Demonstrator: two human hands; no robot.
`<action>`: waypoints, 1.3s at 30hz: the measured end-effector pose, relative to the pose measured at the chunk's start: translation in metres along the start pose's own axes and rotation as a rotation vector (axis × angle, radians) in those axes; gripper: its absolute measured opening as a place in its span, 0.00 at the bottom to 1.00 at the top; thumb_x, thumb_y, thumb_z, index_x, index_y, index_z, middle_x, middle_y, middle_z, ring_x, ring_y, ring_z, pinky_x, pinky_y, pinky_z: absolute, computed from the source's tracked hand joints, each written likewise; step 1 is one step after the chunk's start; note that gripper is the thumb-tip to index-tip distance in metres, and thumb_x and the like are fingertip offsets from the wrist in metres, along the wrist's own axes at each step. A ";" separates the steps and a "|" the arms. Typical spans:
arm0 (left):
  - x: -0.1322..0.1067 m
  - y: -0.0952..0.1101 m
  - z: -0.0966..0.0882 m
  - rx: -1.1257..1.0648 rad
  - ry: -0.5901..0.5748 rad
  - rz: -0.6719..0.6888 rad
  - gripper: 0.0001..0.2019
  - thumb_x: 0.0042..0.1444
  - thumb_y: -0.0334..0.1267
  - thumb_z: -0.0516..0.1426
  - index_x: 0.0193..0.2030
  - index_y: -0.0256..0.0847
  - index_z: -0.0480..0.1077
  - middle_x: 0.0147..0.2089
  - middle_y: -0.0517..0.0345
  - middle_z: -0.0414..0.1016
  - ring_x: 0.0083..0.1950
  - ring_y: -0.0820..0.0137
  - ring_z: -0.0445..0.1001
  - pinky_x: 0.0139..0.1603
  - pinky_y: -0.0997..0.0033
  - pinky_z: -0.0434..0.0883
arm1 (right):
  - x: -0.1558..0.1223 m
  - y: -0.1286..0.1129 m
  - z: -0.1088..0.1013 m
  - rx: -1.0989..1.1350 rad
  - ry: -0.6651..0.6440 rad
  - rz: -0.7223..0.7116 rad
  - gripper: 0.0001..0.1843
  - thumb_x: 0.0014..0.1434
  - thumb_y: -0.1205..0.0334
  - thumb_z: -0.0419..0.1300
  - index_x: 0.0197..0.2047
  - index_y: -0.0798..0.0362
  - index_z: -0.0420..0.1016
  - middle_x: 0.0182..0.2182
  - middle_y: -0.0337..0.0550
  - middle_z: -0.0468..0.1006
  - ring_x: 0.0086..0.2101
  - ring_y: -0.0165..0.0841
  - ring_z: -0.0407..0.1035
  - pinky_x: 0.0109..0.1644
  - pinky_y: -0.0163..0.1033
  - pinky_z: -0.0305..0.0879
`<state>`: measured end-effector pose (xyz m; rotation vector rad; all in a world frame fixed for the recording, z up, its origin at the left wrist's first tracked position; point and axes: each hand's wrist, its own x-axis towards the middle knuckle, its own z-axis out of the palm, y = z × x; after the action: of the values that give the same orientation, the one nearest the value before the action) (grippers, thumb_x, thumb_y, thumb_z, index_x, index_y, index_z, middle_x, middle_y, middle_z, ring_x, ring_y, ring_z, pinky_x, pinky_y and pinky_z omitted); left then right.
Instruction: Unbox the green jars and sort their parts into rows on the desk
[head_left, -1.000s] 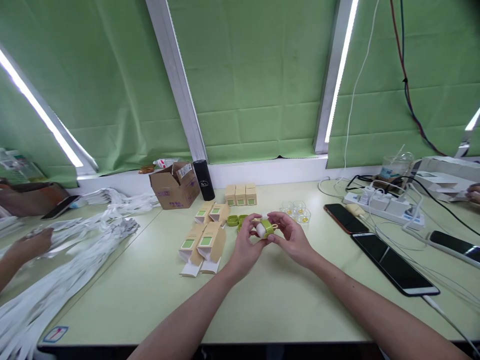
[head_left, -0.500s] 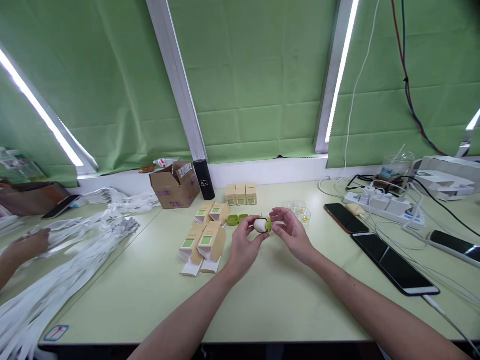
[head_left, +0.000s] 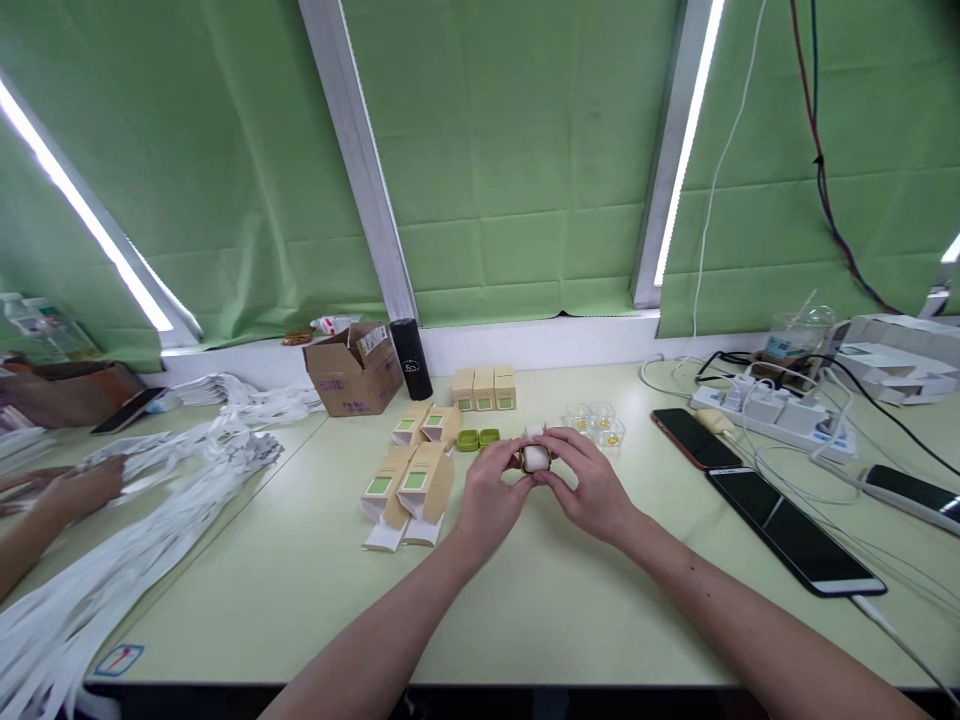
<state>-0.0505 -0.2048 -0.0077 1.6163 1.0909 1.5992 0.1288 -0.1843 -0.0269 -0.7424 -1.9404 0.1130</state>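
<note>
My left hand (head_left: 491, 492) and my right hand (head_left: 585, 480) meet over the table, fingertips pinched on both sides of a small white rounded piece with a dark green-gold rim (head_left: 535, 459). Its exact kind I cannot make out, as fingers cover its edges. Two small green square cases (head_left: 478, 440) lie just beyond my left hand. Several cream cartons with green labels (head_left: 424, 481) stand to the left, flaps open. Behind my right hand sits a clear tray with yellow-centred cups (head_left: 596, 422).
Closed cream cartons (head_left: 484, 390), a cardboard box (head_left: 352, 372) and a black bottle (head_left: 410, 360) stand at the back. Phones (head_left: 795, 530), a power strip (head_left: 776, 420) and cables lie right. White straps (head_left: 172, 540) cover the left, where another person's hand (head_left: 82, 490) works.
My right hand has closed in on the white piece, which has turned so its white face points toward me. The other person's hand has moved right, and a second one shows.
</note>
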 end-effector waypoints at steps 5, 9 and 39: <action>-0.001 -0.003 -0.001 0.043 -0.022 0.020 0.17 0.47 0.31 0.72 0.45 0.49 0.83 0.47 0.51 0.80 0.44 0.60 0.76 0.54 0.59 0.75 | 0.001 0.001 -0.003 -0.048 -0.054 -0.049 0.24 0.70 0.63 0.58 0.67 0.41 0.69 0.54 0.52 0.76 0.54 0.49 0.73 0.56 0.60 0.76; -0.003 -0.002 -0.002 0.049 -0.039 0.017 0.17 0.49 0.31 0.70 0.47 0.48 0.83 0.50 0.49 0.79 0.43 0.62 0.76 0.48 0.61 0.78 | 0.002 0.001 -0.003 -0.087 -0.082 -0.082 0.25 0.72 0.65 0.54 0.69 0.41 0.66 0.55 0.52 0.75 0.53 0.47 0.74 0.54 0.58 0.77; -0.002 -0.015 0.003 0.335 -0.048 0.240 0.15 0.64 0.32 0.56 0.55 0.40 0.76 0.51 0.47 0.81 0.46 0.66 0.81 0.42 0.67 0.85 | 0.002 0.005 0.004 -0.269 -0.089 -0.139 0.20 0.73 0.67 0.52 0.67 0.50 0.64 0.54 0.57 0.75 0.51 0.47 0.75 0.49 0.53 0.78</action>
<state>-0.0491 -0.1990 -0.0218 2.0614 1.2276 1.5764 0.1270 -0.1784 -0.0297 -0.7850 -2.1110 -0.2067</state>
